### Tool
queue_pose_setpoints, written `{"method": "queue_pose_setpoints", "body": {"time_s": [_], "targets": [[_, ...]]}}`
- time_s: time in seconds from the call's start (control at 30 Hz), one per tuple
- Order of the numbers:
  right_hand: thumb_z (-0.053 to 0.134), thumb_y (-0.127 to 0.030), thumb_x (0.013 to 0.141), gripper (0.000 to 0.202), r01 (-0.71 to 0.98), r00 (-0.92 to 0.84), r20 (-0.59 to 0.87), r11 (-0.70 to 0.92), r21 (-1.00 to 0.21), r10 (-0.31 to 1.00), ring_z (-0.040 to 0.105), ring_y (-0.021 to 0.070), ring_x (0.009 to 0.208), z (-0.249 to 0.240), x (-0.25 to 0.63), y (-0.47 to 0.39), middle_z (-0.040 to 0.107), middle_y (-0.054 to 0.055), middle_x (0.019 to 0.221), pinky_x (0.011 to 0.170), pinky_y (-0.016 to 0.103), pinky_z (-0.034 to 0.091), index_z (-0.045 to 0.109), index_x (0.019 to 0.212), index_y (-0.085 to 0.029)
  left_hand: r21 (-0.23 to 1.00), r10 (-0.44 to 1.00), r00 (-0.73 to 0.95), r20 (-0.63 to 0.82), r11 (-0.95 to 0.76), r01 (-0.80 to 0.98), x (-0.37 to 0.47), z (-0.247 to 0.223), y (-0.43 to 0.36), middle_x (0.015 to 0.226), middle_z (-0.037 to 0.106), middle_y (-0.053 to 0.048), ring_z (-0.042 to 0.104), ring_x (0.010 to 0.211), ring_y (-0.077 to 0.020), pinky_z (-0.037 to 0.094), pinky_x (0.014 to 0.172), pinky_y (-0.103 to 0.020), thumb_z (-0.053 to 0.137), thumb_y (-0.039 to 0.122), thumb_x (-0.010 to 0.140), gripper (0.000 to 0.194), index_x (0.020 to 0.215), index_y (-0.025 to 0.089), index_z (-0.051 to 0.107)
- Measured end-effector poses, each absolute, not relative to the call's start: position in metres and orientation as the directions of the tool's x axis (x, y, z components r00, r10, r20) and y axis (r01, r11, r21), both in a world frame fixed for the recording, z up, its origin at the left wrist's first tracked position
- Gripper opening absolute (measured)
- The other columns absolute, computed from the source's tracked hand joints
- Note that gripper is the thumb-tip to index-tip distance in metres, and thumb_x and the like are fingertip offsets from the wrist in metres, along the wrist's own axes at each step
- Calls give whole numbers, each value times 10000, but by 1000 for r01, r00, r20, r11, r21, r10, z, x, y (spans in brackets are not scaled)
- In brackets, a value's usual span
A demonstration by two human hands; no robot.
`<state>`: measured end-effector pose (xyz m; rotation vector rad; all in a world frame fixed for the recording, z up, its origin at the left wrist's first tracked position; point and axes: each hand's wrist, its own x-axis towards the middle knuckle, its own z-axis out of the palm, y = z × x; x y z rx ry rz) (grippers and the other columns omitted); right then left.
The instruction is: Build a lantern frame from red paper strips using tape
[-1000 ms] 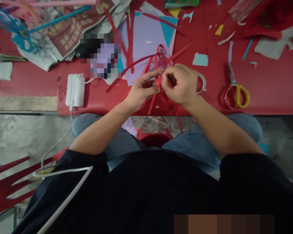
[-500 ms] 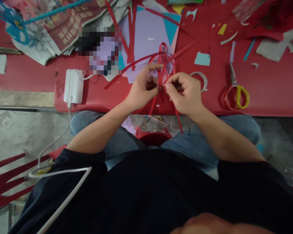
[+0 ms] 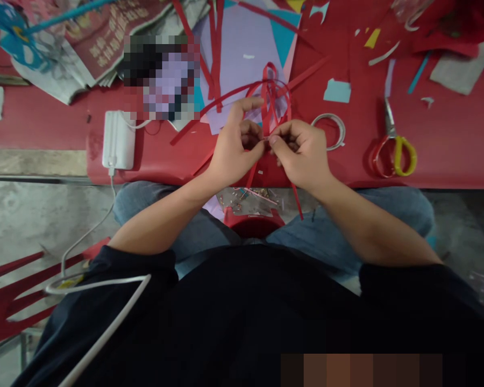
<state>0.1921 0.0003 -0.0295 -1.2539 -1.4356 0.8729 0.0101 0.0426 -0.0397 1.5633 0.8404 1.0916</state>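
Observation:
My left hand (image 3: 234,148) pinches the base of a bunch of looped red paper strips (image 3: 265,115) between thumb and finger, its index finger stretched out beside the loops. Close against it, my right hand (image 3: 304,153) has thumb and finger pinched at the same base. Whether a bit of tape is there is too small to tell. From the bunch a long strip arcs out to the left, and loose ends hang past the table edge. A roll of clear tape (image 3: 342,131) lies just right of my right hand.
Purple paper sheets (image 3: 237,45) lie behind the loops, with more red strips (image 3: 215,59). Scissors (image 3: 390,129) with red and yellow handles rest at the right. A white power bank (image 3: 119,142) with a cable sits left. Newspaper (image 3: 100,51) and paper scraps lie farther back.
My right hand has moved slightly left, closer to my left fingertips at the base of the loops. The view has shifted a little; both hands still pinch.

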Motion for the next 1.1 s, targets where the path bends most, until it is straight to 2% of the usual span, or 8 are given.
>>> {"method": "queue_pose_setpoints", "body": {"time_s": [0.37,0.63,0.83,1.1], "targets": [[712,-744,1040,476,272,55,252,229,-935,966,651,184,678,-33,190,-2,678,11,790,600,369,556,670,916,-286,958,902,333,273,-288,-7,12,-42,40,942,695,2,663,813,-133,509,709,-311,841,282,957,581,1459,279,547],[727,-643,1064,380,327,89,289,246,-912,953,654,183,681,-35,188,-5,703,9,790,629,367,577,722,938,-285,951,899,324,295,-310,-7,11,-39,35,918,663,16,665,816,-137,531,725,-312,814,240,979,569,1479,300,549],[688,-617,1095,373,389,85,308,253,-886,948,679,180,698,-33,187,-11,766,16,852,657,360,590,765,977,-272,906,878,312,363,-411,104,7,-40,30,983,681,5,711,872,-153,608,839,-333,740,270,1027,533,1525,321,559],[642,-638,1094,423,346,40,193,168,-923,980,792,255,888,-27,182,-19,859,72,1069,850,459,704,824,1219,-277,714,812,351,466,-579,393,-2,-36,26,1093,767,-12,784,965,-165,660,907,-328,579,225,1094,488,1574,293,523]]}}
